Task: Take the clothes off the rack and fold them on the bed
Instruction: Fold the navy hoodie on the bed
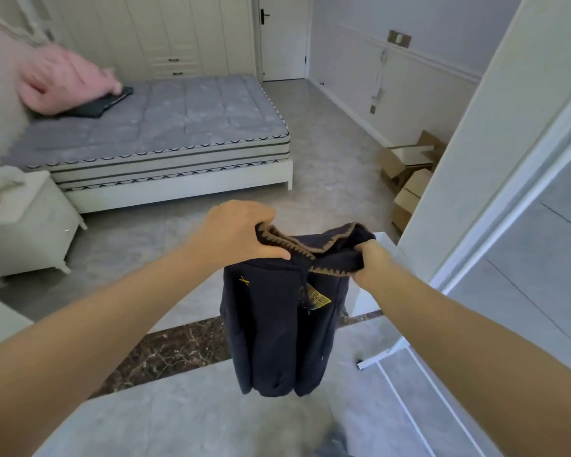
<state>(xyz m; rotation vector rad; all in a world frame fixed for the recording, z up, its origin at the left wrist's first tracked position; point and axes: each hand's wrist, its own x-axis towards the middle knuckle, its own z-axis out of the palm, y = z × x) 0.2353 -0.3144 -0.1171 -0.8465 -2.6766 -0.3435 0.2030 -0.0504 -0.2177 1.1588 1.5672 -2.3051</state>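
Observation:
A pair of dark navy shorts with a brown zigzag waistband hangs in the air in front of me, above the floor. My left hand grips the waistband at its left end and my right hand grips it at the right end. The bed, a bare grey quilted mattress on a white frame, stands across the room at the upper left. A dark folded garment lies near its head beside a pink pillow. Part of a white rack shows low at the right.
A white nightstand stands left of the bed's near side. Cardboard boxes sit against the right wall. A white door frame rises at the right. Wardrobes and a closed door line the far wall. Grey tiled floor lies between me and the bed.

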